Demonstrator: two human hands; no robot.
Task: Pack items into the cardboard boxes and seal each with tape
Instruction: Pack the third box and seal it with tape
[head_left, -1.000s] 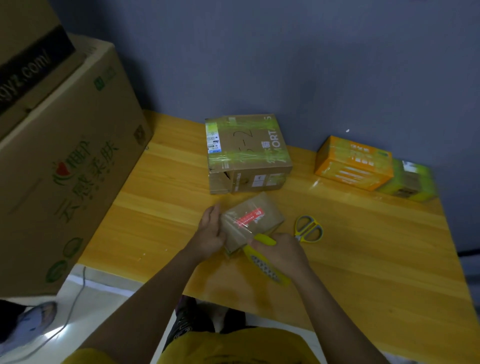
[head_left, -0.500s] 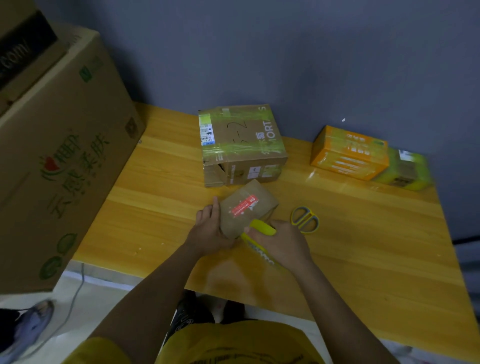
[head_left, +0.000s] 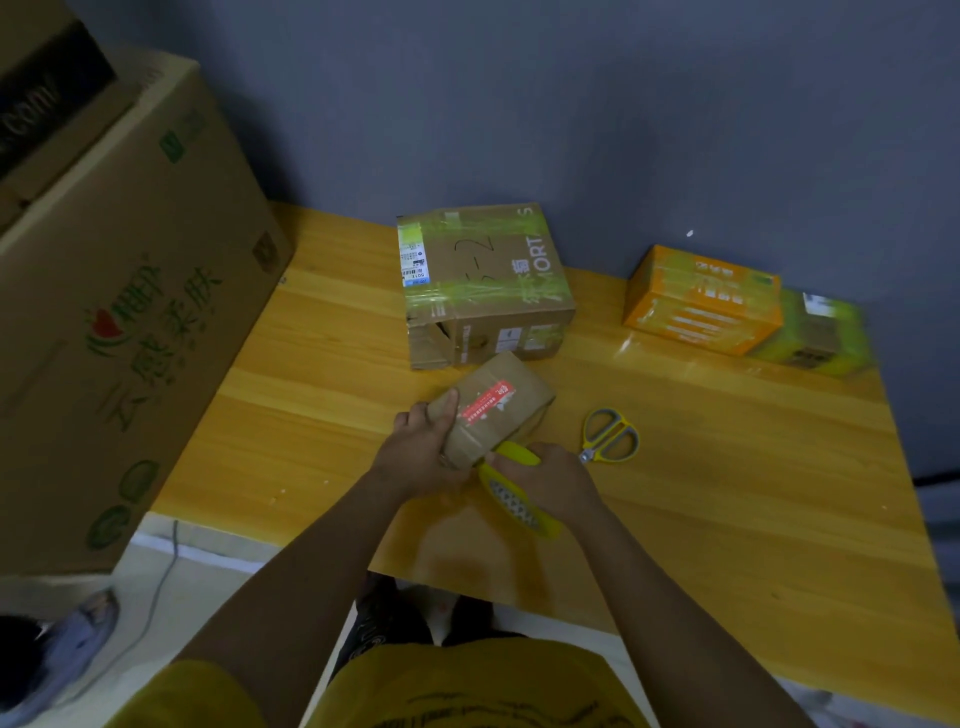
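Vs 0.5 s ago: small box (head_left: 496, 413) is lifted a bit more at its far end, tilted; hands barely shifted, scissors and other boxes unchanged.

Landmark = small box, mid-bench (head_left: 322, 415).
- Right hand (head_left: 553, 480), just nearer than the box's near-right corner: fingers curled round the yellow tape dispenser (head_left: 517, 493), whose front end touches the box's near edge.
- Left hand (head_left: 423, 449) on the box's left end: thumb laid along the top face beside the red label, fingers wrapped round the side, gripping.
- Scissors (head_left: 609, 435) lie flat right of the box, apart from it.
- Taped carton (head_left: 485, 283) just behind the box, green tape bands across the top.
- Orange box (head_left: 704, 299) and green box (head_left: 815, 335) far right behind, touching each other.
- Large printed carton (head_left: 119, 312) far left.
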